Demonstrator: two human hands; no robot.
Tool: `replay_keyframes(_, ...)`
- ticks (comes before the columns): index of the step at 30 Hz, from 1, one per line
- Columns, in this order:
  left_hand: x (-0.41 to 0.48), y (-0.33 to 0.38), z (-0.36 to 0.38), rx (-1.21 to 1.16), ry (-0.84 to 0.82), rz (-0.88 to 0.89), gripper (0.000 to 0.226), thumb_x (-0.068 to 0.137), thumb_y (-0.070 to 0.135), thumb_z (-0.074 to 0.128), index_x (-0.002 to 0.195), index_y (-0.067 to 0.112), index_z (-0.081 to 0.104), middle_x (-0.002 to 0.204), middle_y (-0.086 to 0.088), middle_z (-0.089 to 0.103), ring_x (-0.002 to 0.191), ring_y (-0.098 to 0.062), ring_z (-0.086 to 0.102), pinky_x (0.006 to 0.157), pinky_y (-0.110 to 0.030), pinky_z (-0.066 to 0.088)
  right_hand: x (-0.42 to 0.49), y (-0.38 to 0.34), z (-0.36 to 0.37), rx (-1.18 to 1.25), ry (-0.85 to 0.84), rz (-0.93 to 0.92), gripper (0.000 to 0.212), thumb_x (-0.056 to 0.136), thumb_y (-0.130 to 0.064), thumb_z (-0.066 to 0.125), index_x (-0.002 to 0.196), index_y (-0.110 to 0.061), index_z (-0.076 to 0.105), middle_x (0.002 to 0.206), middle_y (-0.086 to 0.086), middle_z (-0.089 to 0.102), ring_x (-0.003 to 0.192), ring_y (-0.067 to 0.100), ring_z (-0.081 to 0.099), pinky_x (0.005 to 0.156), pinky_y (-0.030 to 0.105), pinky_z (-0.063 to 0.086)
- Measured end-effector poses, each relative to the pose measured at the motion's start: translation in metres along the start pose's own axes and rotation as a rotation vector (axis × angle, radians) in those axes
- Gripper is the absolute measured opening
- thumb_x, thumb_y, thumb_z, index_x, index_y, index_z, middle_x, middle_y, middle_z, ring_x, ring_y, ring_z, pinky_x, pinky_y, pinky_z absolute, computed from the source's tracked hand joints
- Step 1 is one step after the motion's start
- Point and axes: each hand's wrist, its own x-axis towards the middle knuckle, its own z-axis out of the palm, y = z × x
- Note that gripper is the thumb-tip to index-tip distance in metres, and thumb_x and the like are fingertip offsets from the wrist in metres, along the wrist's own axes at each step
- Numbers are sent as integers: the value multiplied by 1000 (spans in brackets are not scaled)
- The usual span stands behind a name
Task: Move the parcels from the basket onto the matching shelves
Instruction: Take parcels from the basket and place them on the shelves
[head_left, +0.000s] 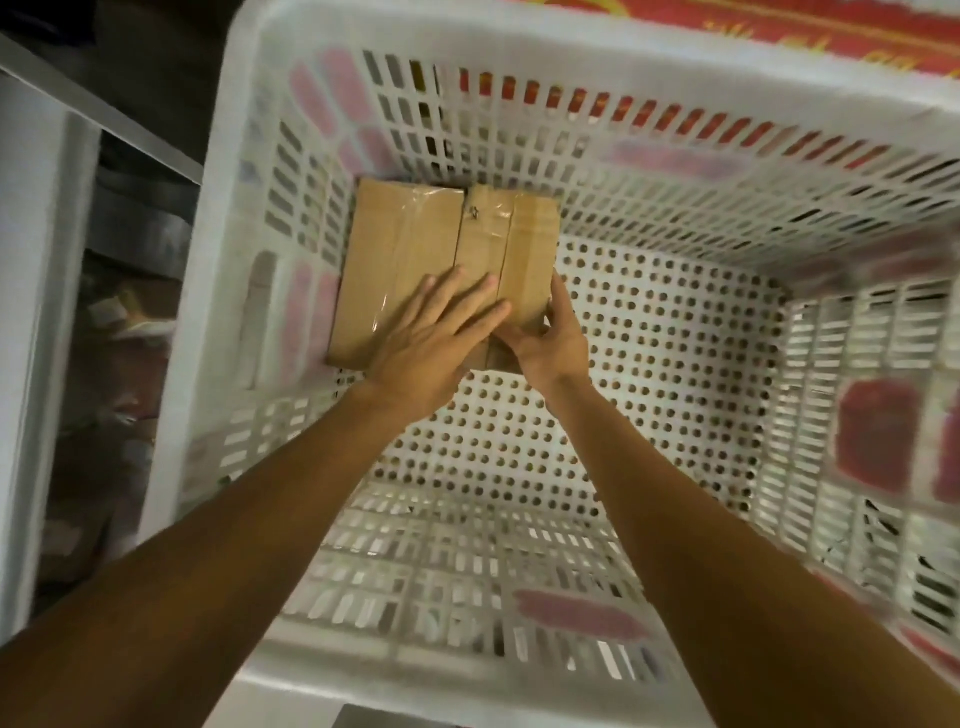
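shelf: grey-white shelf unit (36, 312) is standing at the far left, just beside the basket; blurred packets are sitting inside, labels unreadable.
basket: white perforated basket (244, 130) is filling most of the view; only one parcel is showing in it.
parcel: brown cardboard parcel (415, 234) is lying flat on the basket floor in the far-left corner, touching the left wall; clear tape is running across the top seam.
left hand: left hand (434, 338) is resting flat on the parcel's near top face, fingers straight and spread, pressing, not gripping.
right hand: right hand (553, 340) is clamping the parcel's near-right corner, thumb running up the right side, fingers curling round the near edge.
handling: probably stiff and boxy, light enough for two hands; the glossy tape is likely making the top slippery, so bare cardboard edges are looking like the safer hold. Best grip is likely opposite sides or under the near edge, since the left wall is blocking that side.
step: likely starting the lift out; matching shelf cannot be told from here.
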Motion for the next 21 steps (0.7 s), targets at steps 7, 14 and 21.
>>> replay_keyframes(7, -4, 6, -30, -150, -145, -79, 84, 89, 18, 54, 151, 34, 0, 160, 5, -11, 146, -21, -12, 119, -46, 1, -13, -12, -11, -75, -30, 135, 70, 85, -35, 70, 146, -22, 38, 138, 2, 55, 118, 23, 58, 97, 45, 51)
replay_keyframes(14, -44, 11, -136, -308, -274, -105, 68, 95, 25, 51, 150, 38, 12, 157, 13, -16, 146, -18, -1, 115, -44, 19, -105, -74, -51, -117, -75, 51, 73, 90, -32, 66, 150, -21, 27, 152, 9, 35, 130, 25, 45, 88, 26, 45)
replay_keyframes(21, -85, -8, -273, -339, -84, -121, 49, 93, 31, 55, 140, 24, 43, 144, -2, 44, 128, -19, 44, 104, -31, 37, -181, -187, -70, -425, -144, -283, 75, 91, -40, 63, 152, -22, 23, 155, 8, 31, 140, 28, 33, 112, 38, 30)
